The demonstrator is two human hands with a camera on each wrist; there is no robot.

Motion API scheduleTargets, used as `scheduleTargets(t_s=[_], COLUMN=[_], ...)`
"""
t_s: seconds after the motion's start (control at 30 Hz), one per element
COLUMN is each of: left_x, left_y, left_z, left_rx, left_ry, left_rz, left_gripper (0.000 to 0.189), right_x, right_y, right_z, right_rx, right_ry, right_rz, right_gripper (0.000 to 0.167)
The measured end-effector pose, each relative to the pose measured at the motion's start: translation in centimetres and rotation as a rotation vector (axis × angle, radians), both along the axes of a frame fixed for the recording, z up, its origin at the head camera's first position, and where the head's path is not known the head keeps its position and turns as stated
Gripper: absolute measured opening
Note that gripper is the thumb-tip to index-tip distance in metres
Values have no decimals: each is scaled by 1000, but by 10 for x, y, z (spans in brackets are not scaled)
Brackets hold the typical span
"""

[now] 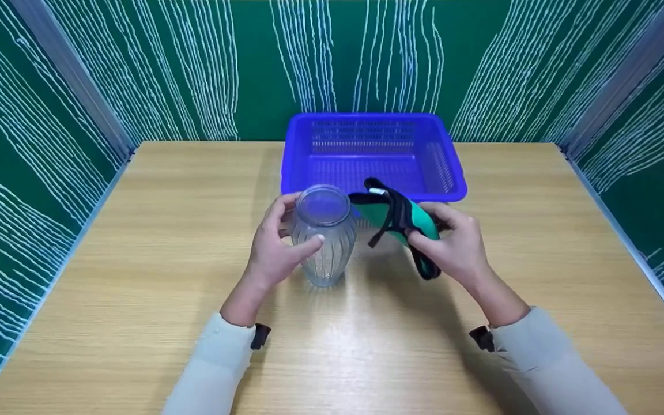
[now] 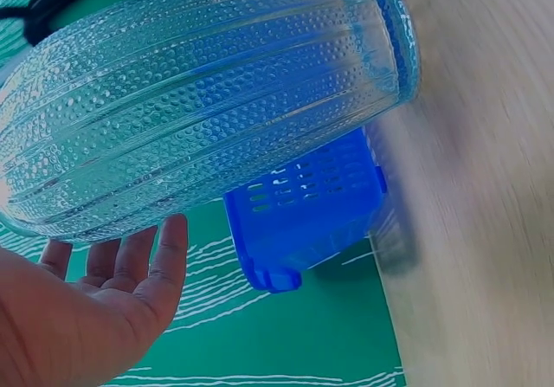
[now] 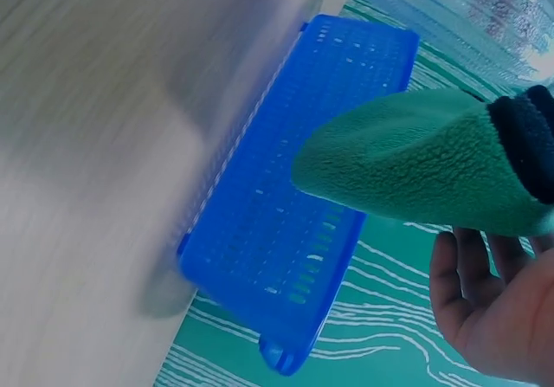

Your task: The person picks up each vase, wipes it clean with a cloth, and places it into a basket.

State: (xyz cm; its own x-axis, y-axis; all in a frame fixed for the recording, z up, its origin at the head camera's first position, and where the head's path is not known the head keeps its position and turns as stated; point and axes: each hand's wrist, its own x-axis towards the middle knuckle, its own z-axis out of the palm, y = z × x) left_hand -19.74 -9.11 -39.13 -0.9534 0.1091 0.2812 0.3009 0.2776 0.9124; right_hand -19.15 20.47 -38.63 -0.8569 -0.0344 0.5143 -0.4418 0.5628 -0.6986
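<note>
A clear ribbed glass vase [image 1: 332, 253] stands upright in front of the basket, its round mouth facing up. My left hand [image 1: 274, 245] grips it from the left, thumb across the near side and fingers on the far side. In the left wrist view the dimpled wall of the vase [image 2: 199, 101] fills the upper part, with the left fingertips right at its side. My right hand [image 1: 453, 242] pinches a soft green fabric item [image 1: 424, 220] with black trim and a dangling black strap, thumb in front. Its rounded fleecy end [image 3: 389, 158] shows in the right wrist view.
Behind the hands, a blue plastic basket [image 1: 460, 187] with slotted walls sits at the table's back edge. The wooden table [image 1: 136, 259] is bordered by green panels [image 1: 263, 69] with white wavy lines at the back and both sides.
</note>
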Motion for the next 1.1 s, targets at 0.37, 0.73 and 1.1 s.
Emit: scheduleTargets(t_s=[0.37, 0.73, 1.1], left_x=[-1, -1, -3], left_y=[-1, 0, 1], left_z=[-1, -2, -5], left_rx=[-10, -10, -18], left_ry=[-5, 0, 54], left_rz=[9, 4, 18], left_gripper=[64, 63, 68], right_x=[4, 7, 5], right_y=[-30, -46, -60], right_z=[5, -3, -7], right_rx=[-148, -92, -132], right_ry=[88, 130, 69], right_rz=[79, 269, 274], right_gripper=[26, 35, 40])
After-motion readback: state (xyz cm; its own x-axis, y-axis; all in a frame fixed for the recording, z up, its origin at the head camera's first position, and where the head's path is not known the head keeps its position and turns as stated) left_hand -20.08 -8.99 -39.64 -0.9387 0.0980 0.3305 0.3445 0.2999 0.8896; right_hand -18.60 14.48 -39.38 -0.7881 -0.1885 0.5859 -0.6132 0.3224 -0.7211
